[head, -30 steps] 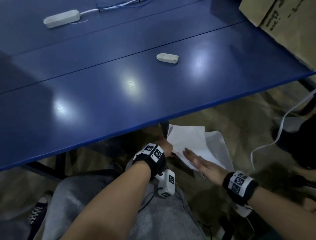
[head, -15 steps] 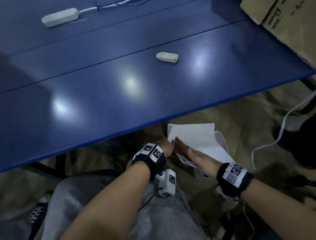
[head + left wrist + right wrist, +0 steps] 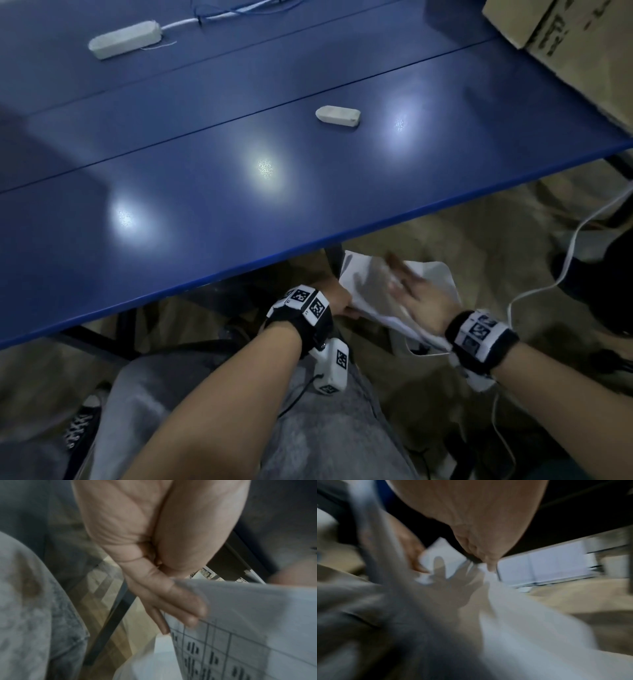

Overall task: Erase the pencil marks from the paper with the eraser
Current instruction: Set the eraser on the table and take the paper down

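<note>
A white eraser (image 3: 337, 118) lies alone on the blue table (image 3: 205, 205), far from both hands. Below the table's front edge, over my lap, my left hand (image 3: 337, 301) grips the left edge of a white sheet of paper (image 3: 363, 281). In the left wrist view its fingers (image 3: 171, 601) pinch the paper (image 3: 248, 615), which shows a printed grid with dark marks. My right hand (image 3: 411, 291) lies blurred on top of the sheet with fingers spread and holds nothing. The right wrist view is smeared by motion.
A white block with a cable (image 3: 125, 39) sits at the table's back left. A cardboard box (image 3: 575, 44) stands at the back right. A white plastic bag (image 3: 442, 274) hangs under the paper. A white cord (image 3: 565, 267) trails over the floor at right.
My right hand swept left across the paper, then back to the right and further up the sheet. The left hand kept its hold and the eraser stayed put.
</note>
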A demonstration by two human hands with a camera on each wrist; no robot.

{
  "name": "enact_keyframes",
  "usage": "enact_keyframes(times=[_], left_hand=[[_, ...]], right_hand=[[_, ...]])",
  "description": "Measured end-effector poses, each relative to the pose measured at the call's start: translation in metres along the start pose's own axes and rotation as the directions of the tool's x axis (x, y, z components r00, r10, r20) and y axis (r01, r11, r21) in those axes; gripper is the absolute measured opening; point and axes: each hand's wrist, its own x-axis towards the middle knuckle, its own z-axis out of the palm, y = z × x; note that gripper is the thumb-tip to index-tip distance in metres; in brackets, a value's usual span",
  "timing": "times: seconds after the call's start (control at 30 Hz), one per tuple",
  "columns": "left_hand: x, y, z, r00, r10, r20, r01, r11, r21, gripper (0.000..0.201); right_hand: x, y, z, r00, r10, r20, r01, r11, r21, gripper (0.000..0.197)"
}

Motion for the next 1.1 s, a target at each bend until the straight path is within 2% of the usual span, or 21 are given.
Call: enact_keyframes(times=[0.03, 0.07, 0.13, 0.2, 0.23, 0.27, 0.33, 0.4, 0.43, 0.47, 0.5, 0.53, 0.6, 0.63, 0.67, 0.7, 0.77, 0.83, 0.93, 1.03, 1.1], left_hand=[[-0.001, 0.000, 0.001, 1.000, 0.000, -0.014, 0.001, 0.998, 0.066, 0.020], [0.001, 0.001, 0.002, 1.000, -0.001, -0.027, 0.005, 0.988, 0.155, 0.017], [0.000, 0.002, 0.002, 0.999, 0.014, -0.041, -0.002, 0.960, 0.281, 0.020], [0.001, 0.000, 0.001, 0.999, 0.030, -0.036, -0.018, 0.951, 0.308, 0.030], [0.000, 0.000, 0.000, 0.999, 0.034, -0.033, -0.022, 0.950, 0.311, 0.032], [0.000, 0.000, -0.001, 0.999, 0.038, -0.034, -0.026, 0.952, 0.306, 0.032], [0.000, 0.002, -0.001, 0.998, 0.038, -0.051, -0.021, 0.952, 0.305, 0.035], [0.001, 0.003, -0.004, 0.996, 0.031, -0.085, -0.003, 0.949, 0.315, 0.037], [0.001, 0.004, -0.006, 0.995, 0.028, -0.095, 0.004, 0.946, 0.325, 0.036], [0.001, 0.004, -0.008, 0.994, 0.029, -0.105, 0.008, 0.943, 0.332, 0.034], [0.001, 0.003, -0.008, 0.993, 0.027, -0.114, 0.012, 0.944, 0.331, 0.032], [0.002, 0.003, -0.007, 0.993, 0.032, -0.116, 0.009, 0.943, 0.331, 0.031], [0.004, 0.004, -0.004, 0.995, 0.027, -0.101, 0.007, 0.947, 0.320, 0.029], [0.004, 0.005, -0.001, 0.996, 0.024, -0.091, 0.007, 0.947, 0.322, 0.029], [0.004, 0.005, 0.002, 0.995, 0.027, -0.091, 0.004, 0.945, 0.326, 0.030], [0.003, 0.005, 0.003, 0.994, 0.033, -0.102, 0.002, 0.944, 0.329, 0.034], [0.005, 0.002, 0.002, 0.993, 0.031, -0.116, 0.007, 0.950, 0.313, 0.041], [0.005, -0.004, -0.003, 0.991, 0.001, -0.132, 0.039, 0.955, 0.295, 0.051], [0.007, -0.014, -0.009, 0.991, -0.016, -0.134, 0.055, 0.955, 0.292, 0.053], [0.006, -0.015, -0.014, 0.991, 0.012, -0.136, 0.028, 0.957, 0.288, 0.043], [0.005, -0.013, -0.019, 0.989, 0.004, -0.145, 0.037, 0.958, 0.283, 0.041]], right_hand=[[-0.002, -0.017, 0.008, 0.980, -0.194, 0.040, 0.189, 0.978, 0.091, 0.071], [-0.004, -0.030, 0.018, 0.949, -0.298, 0.100, 0.290, 0.953, 0.093, 0.072], [0.002, -0.026, 0.039, 0.932, -0.309, 0.188, 0.318, 0.948, -0.017, 0.083], [0.016, -0.001, 0.040, 0.966, -0.130, 0.222, 0.148, 0.987, -0.065, 0.092], [0.020, 0.007, 0.034, 0.964, -0.003, 0.265, 0.028, 0.996, -0.089, 0.086], [0.021, 0.021, 0.032, 0.937, 0.130, 0.324, -0.102, 0.989, -0.104, 0.072], [0.024, 0.053, 0.030, 0.885, 0.346, 0.312, -0.337, 0.938, -0.084, 0.059], [0.028, 0.079, 0.024, 0.783, 0.590, 0.195, -0.603, 0.798, 0.008, 0.078], [0.030, 0.088, 0.019, 0.728, 0.673, 0.128, -0.681, 0.732, 0.024, 0.096], [0.030, 0.086, 0.010, 0.717, 0.696, 0.028, -0.697, 0.717, 0.028, 0.113], [0.027, 0.079, 0.000, 0.742, 0.669, -0.035, -0.669, 0.743, 0.018, 0.125], [0.021, 0.063, -0.011, 0.790, 0.603, -0.112, -0.602, 0.797, 0.040, 0.121], [0.004, 0.025, -0.009, 0.940, 0.315, -0.135, -0.298, 0.946, 0.128, 0.077], [-0.007, 0.001, -0.002, 0.992, 0.119, -0.038, -0.107, 0.966, 0.237, 0.059], [-0.020, -0.016, 0.007, 0.997, -0.028, 0.077, 0.002, 0.948, 0.318, 0.054], [-0.031, -0.029, 0.020, 0.977, -0.139, 0.164, 0.075, 0.935, 0.345, 0.060], [-0.038, -0.021, 0.038, 0.953, -0.194, 0.231, 0.132, 0.957, 0.257, 0.083], [-0.040, -0.005, 0.042, 0.945, -0.095, 0.312, 0.051, 0.988, 0.148, 0.076], [-0.052, 0.018, 0.034, 0.871, 0.208, 0.445, -0.260, 0.964, 0.057, 0.056], [-0.048, 0.042, 0.025, 0.774, 0.486, 0.406, -0.535, 0.845, 0.007, 0.057], [-0.036, 0.045, 0.008, 0.749, 0.583, 0.314, -0.567, 0.810, -0.151, 0.060]])
